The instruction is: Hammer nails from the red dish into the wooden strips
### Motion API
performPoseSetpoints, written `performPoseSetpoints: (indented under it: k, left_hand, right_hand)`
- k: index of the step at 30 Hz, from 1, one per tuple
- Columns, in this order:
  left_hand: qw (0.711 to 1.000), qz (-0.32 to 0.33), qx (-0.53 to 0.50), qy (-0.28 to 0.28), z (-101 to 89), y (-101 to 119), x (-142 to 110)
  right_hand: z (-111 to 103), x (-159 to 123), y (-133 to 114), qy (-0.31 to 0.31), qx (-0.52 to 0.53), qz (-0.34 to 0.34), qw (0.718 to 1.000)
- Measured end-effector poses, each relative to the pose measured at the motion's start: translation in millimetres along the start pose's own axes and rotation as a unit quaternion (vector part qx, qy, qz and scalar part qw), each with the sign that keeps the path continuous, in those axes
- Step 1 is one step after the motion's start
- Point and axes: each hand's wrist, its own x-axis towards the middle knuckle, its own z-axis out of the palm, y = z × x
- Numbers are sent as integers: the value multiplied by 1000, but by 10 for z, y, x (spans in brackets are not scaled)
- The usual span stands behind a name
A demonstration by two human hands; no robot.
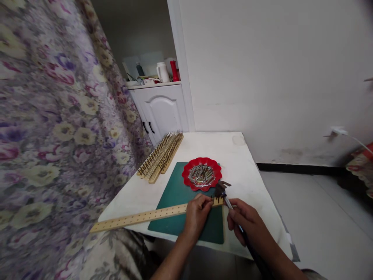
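A long pale wooden strip with rows of small dark holes lies slantwise over a green cutting mat. My left hand rests on the strip near its right end, fingers closed in a pinch; whatever is between the fingertips is too small to make out. Several dark nails stand in the strip just beside those fingertips. My right hand is closed around a hammer with a metal shaft and dark grip. The hammer's head is over the strip's right end, close to the nails.
A red scalloped bowl full of loose nails sits on the mat's far part. Wooden strips studded with upright nails lie at the back left of the white-covered table. A floral curtain hangs at the left; a wall stands behind.
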Motion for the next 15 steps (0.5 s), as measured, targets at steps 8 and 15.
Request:
performPoseSetpoints:
  k: [8,15]
  left_hand:
    - [998,46,37,9,-239,85,252]
    - [967,3,235,-103,-62,65,945]
  right_hand:
    - [-128,100,9,71,21,-20,997]
    - [-126,100,23,62,33,-9,998]
